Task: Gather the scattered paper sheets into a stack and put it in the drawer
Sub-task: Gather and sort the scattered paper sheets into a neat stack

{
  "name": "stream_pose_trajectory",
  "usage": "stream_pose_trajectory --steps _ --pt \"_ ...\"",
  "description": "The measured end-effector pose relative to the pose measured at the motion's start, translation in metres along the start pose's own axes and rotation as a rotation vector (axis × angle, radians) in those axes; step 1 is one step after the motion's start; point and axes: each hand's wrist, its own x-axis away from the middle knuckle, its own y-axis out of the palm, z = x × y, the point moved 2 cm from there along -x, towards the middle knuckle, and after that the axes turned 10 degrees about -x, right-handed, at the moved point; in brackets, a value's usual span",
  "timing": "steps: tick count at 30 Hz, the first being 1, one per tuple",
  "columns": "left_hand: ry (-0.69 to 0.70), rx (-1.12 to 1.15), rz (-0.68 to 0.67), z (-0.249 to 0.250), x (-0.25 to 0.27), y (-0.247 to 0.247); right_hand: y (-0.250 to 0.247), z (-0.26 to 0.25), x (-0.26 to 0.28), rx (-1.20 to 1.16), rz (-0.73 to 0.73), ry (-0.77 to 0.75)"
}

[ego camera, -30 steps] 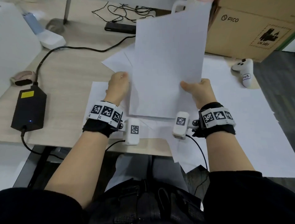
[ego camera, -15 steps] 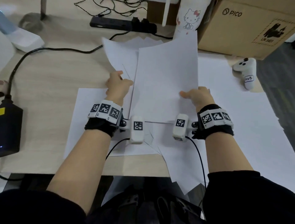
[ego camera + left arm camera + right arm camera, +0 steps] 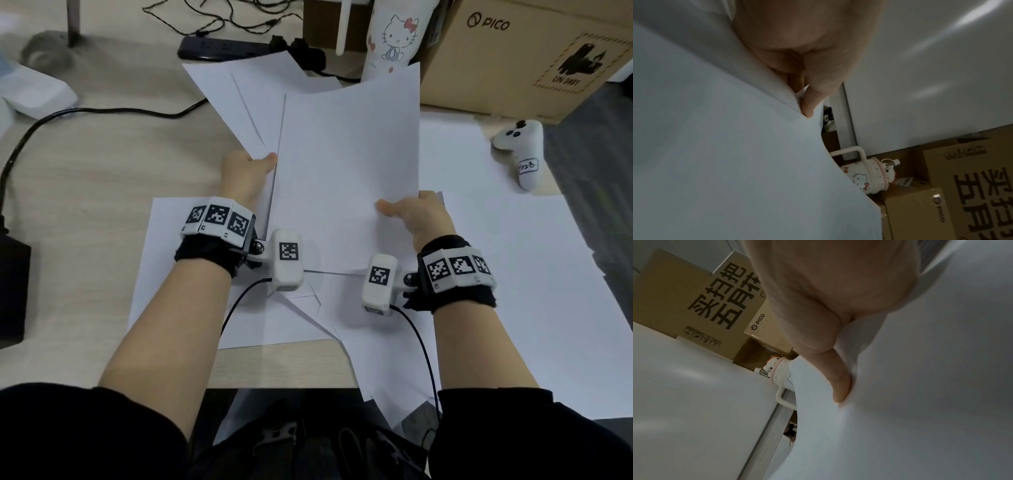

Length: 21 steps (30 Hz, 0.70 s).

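White paper sheets, a loose bundle of them, are up off the pale wooden desk and held between both hands. The left hand pinches the bundle's left edge, thumb on top, and the left wrist view shows that thumb pressed into the paper. The right hand clamps the right edge lower down, thumb lying flat across the top sheet. Under the grip, more loose white sheets lie fanned across the desk and hang over its near edge. Beyond the held bundle stands a white bottle with a Hello Kitty drawing, and beside it a brown cardboard box reading "PICO", with a dashed label marked "UN 3481". Out past the right hand, a white handheld controller rests on paper with a handwritten sticker I can't read. Far side of the left hand: a black power strip and trailing black cable.
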Motion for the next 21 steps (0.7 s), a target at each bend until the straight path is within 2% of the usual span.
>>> stream_pose_trajectory --steps 8,12,16,19,21 --pt "0.176 0.08 0.103 0.009 0.011 -0.021 0.002 0.007 -0.003 -0.072 -0.011 -0.006" --pt "0.224 0.154 0.111 0.013 0.017 -0.035 0.005 0.008 -0.002 -0.101 -0.011 -0.025" --pt "0.248 0.036 0.026 0.011 0.025 -0.042 0.008 0.009 0.001 -0.105 0.005 -0.037" --pt "0.188 -0.12 -0.136 0.003 0.032 -0.047 0.007 0.012 -0.003 -0.082 0.024 -0.055" --pt "0.171 -0.198 -0.162 -0.001 0.034 -0.049 0.007 0.012 -0.003 -0.069 0.033 -0.077"
